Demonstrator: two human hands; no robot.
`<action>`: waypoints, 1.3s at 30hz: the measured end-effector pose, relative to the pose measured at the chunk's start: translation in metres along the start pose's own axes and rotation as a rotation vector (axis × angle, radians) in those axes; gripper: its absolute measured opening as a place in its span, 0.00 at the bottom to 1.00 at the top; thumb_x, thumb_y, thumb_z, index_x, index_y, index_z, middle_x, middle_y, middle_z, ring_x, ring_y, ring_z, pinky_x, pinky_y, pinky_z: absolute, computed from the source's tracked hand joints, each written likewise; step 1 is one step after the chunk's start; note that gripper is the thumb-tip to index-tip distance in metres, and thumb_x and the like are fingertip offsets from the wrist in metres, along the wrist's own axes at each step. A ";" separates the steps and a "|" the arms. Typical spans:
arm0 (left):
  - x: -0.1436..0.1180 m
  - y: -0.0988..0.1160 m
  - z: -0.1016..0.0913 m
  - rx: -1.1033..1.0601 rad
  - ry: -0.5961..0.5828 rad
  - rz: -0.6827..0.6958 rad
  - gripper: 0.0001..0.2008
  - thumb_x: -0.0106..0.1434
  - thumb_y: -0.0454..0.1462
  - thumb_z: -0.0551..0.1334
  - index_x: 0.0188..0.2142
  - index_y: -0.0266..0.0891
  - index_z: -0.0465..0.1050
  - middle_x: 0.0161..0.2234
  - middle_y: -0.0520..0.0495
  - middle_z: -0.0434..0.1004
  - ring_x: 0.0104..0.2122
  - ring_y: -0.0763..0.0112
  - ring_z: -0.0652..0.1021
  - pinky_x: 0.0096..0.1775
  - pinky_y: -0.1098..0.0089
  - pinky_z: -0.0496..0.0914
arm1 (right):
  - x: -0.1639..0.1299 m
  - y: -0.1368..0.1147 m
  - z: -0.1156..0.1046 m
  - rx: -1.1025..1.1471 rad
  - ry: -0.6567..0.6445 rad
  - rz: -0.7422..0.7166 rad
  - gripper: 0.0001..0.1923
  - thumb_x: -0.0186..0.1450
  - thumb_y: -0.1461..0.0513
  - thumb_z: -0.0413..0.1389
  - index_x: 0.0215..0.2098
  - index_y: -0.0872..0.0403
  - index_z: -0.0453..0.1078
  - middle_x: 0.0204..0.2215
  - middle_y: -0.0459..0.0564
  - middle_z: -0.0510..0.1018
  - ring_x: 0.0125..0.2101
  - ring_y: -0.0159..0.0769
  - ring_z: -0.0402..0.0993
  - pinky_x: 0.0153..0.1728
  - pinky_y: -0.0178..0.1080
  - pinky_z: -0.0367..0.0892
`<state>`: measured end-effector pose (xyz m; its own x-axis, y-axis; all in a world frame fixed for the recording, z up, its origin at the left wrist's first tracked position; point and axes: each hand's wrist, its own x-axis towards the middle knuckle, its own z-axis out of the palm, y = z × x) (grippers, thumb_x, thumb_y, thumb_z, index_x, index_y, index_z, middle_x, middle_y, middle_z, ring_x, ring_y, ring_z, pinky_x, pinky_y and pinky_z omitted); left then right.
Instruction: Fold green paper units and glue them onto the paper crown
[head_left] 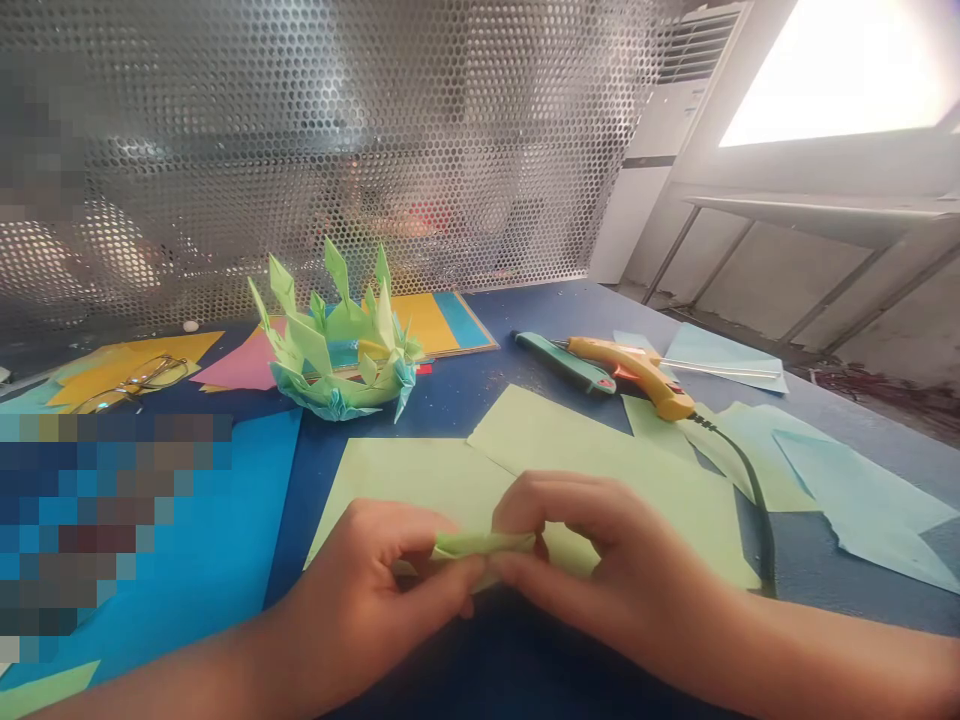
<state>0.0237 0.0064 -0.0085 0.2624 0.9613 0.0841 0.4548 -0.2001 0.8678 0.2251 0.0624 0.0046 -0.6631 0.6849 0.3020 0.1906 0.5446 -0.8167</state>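
A small folded piece of light green paper [484, 545] is pinched between both of my hands, low over the front of the table. My left hand [390, 565] grips its left end, thumb toward me. On the right end, the fingers and thumb of my right hand [585, 540] close on it. Its lower part is partly hidden by my thumbs. Beneath and behind my hands lie light green sheets [405, 475]. Farther back on the left stands a folded-paper crown [330, 350], with pointed green spikes and blue pieces round its base.
At the back right lie a yellow glue gun [634, 370] with a dark cord [757, 490] and a green-handled cutter [566, 362]. Pale blue scraps [870, 480] spread right. Glasses [142, 380] rest on yellow paper; a blue sheet [247, 480] lies left. Perforated metal [375, 130] borders the table.
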 end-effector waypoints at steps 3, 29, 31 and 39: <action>0.001 0.001 -0.001 -0.031 -0.007 0.004 0.16 0.67 0.41 0.61 0.25 0.38 0.78 0.23 0.51 0.81 0.24 0.72 0.77 0.29 0.76 0.68 | 0.001 -0.002 0.000 0.022 -0.007 0.038 0.08 0.62 0.66 0.59 0.24 0.55 0.72 0.21 0.44 0.77 0.23 0.27 0.69 0.25 0.28 0.67; -0.001 0.008 -0.007 -0.109 -0.221 0.010 0.20 0.74 0.42 0.48 0.27 0.41 0.67 0.25 0.55 0.69 0.27 0.73 0.70 0.33 0.75 0.63 | -0.003 -0.002 0.000 0.193 -0.251 0.354 0.13 0.64 0.54 0.60 0.30 0.54 0.68 0.20 0.42 0.66 0.22 0.29 0.61 0.21 0.30 0.57; -0.001 0.009 -0.008 -0.115 -0.220 0.001 0.20 0.74 0.42 0.48 0.27 0.41 0.67 0.25 0.55 0.69 0.27 0.73 0.70 0.33 0.75 0.63 | -0.002 -0.002 -0.001 0.220 -0.264 0.365 0.14 0.63 0.52 0.61 0.30 0.55 0.69 0.20 0.42 0.66 0.22 0.29 0.60 0.22 0.31 0.58; 0.001 0.007 -0.008 -0.139 -0.310 -0.012 0.18 0.71 0.42 0.51 0.24 0.41 0.60 0.22 0.56 0.59 0.23 0.74 0.62 0.27 0.73 0.58 | 0.000 -0.005 -0.005 0.206 -0.354 0.364 0.12 0.65 0.55 0.56 0.29 0.54 0.65 0.21 0.40 0.60 0.22 0.28 0.55 0.21 0.30 0.53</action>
<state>0.0203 0.0072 0.0011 0.5136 0.8559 -0.0603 0.3447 -0.1414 0.9280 0.2272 0.0621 0.0110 -0.7905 0.5874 -0.1733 0.3314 0.1725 -0.9276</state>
